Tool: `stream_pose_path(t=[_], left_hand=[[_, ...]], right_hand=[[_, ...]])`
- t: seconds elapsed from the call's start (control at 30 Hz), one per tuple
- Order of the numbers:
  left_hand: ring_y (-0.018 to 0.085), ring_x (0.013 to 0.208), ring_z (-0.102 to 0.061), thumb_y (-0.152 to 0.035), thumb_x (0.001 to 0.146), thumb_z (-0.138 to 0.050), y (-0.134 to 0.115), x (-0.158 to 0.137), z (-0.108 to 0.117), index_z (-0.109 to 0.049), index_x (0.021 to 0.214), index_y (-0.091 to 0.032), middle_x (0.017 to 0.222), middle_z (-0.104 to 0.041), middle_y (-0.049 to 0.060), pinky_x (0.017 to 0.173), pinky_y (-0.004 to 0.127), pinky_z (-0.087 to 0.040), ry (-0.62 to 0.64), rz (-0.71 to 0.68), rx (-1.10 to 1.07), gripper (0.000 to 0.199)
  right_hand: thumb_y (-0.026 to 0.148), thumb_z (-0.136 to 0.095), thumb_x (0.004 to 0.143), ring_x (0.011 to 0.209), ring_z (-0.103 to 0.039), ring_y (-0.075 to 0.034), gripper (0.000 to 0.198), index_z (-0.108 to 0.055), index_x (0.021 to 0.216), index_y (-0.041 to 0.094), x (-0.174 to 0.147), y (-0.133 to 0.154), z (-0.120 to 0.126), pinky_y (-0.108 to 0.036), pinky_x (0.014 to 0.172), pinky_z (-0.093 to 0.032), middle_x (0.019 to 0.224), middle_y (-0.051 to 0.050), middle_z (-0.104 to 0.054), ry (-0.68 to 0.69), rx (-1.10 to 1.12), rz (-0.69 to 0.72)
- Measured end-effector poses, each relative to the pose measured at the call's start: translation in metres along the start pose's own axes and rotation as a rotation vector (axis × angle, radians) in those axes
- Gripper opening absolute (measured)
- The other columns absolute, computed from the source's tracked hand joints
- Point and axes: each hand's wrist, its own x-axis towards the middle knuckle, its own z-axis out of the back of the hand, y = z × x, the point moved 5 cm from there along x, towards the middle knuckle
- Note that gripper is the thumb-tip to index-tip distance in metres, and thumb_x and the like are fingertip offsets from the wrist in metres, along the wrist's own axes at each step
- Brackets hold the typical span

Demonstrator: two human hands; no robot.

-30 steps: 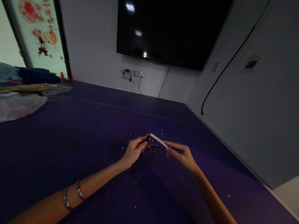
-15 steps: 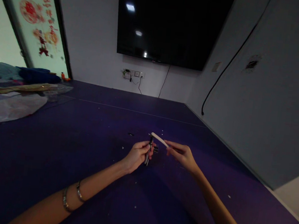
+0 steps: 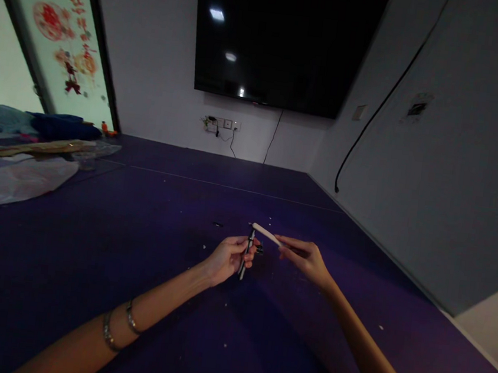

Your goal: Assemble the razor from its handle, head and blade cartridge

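My left hand (image 3: pixel 229 260) is closed around a slim, black-and-silver pen-like object (image 3: pixel 246 252), held nearly upright and leaning a little. My right hand (image 3: pixel 306 259) pinches a smooth, pale stick (image 3: pixel 266 233) between thumb and fingers. The stick's rounded far end lies right at the top of the pen-like object; whether the two touch, I cannot tell. A small dark piece (image 3: pixel 259 249) shows just behind my left fingertips, too small to name. A short black piece (image 3: pixel 218 224) lies on the purple surface (image 3: pixel 140 294) beyond my left hand.
White crumbs are scattered around my hands on the purple surface. Clear plastic bags (image 3: pixel 27 178) and folded cloth (image 3: pixel 66 127) lie at the far left. A large television (image 3: pixel 286 42) hangs on the wall, and a black cable (image 3: pixel 374 113) runs down at the right.
The lower end of the pen-like object has swung slightly to the left in my left hand. The pale stick's far end sits a touch lower. My right hand is almost still.
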Motion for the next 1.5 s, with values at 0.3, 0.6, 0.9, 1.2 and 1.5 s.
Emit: stream_pose_path(t=[0.3, 0.6, 0.9, 1.2, 1.5], left_hand=[[0.006, 0.054, -0.041, -0.014, 0.077, -0.055, -0.001, 0.0, 0.001, -0.062, 0.085, -0.007, 0.069, -0.046, 0.002, 0.054, 0.024, -0.032, -0.017, -0.004, 0.021, 0.013], [0.006, 0.056, -0.042, -0.018, 0.078, -0.056, -0.002, 0.001, 0.005, -0.06, 0.086, -0.008, 0.07, -0.047, 0.002, 0.055, 0.024, -0.033, -0.048, -0.042, 0.091, 0.014], [0.008, 0.061, -0.048, -0.022, 0.075, -0.059, -0.016, -0.001, 0.003, -0.059, 0.086, -0.011, 0.072, -0.053, 0.002, 0.06, 0.024, -0.037, -0.135, -0.166, 0.324, 0.016], [0.017, 0.081, -0.055, -0.027, 0.083, -0.05, -0.027, -0.002, 0.004, -0.059, 0.087, -0.015, 0.081, -0.06, 0.005, 0.078, 0.028, -0.04, -0.044, -0.402, 0.889, 0.015], [0.018, 0.086, -0.054, -0.026, 0.083, -0.048, -0.031, -0.003, 0.009, -0.059, 0.092, -0.017, 0.087, -0.061, 0.004, 0.081, 0.03, -0.039, -0.103, -0.461, 1.014, 0.017]], right_hand=[[0.036, -0.056, 0.078, 0.07, -0.064, -0.017, 0.035, -0.065, 0.107, 0.019, 0.001, -0.001, -0.001, -0.031, 0.067, -0.051, 0.095, -0.008, -0.07, -0.014, 0.007, 0.019], [0.037, -0.056, 0.078, 0.071, -0.064, -0.018, 0.036, -0.064, 0.108, 0.018, 0.0, -0.001, -0.002, -0.032, 0.069, -0.051, 0.096, -0.008, -0.069, -0.013, 0.018, 0.013], [0.039, -0.056, 0.078, 0.063, -0.06, -0.015, 0.04, -0.063, 0.111, 0.017, -0.002, 0.003, 0.009, -0.024, 0.053, -0.046, 0.074, -0.005, -0.068, -0.077, 0.008, -0.047], [0.037, -0.054, 0.079, 0.061, -0.058, -0.014, 0.035, -0.064, 0.109, 0.02, -0.005, 0.047, 0.023, -0.025, 0.056, -0.046, 0.074, -0.004, -0.068, 0.101, -0.132, 0.032], [0.034, -0.052, 0.081, 0.072, -0.063, -0.017, 0.033, -0.062, 0.112, 0.025, -0.007, 0.059, 0.012, -0.029, 0.068, -0.051, 0.092, -0.004, -0.07, 0.191, -0.218, 0.114]])
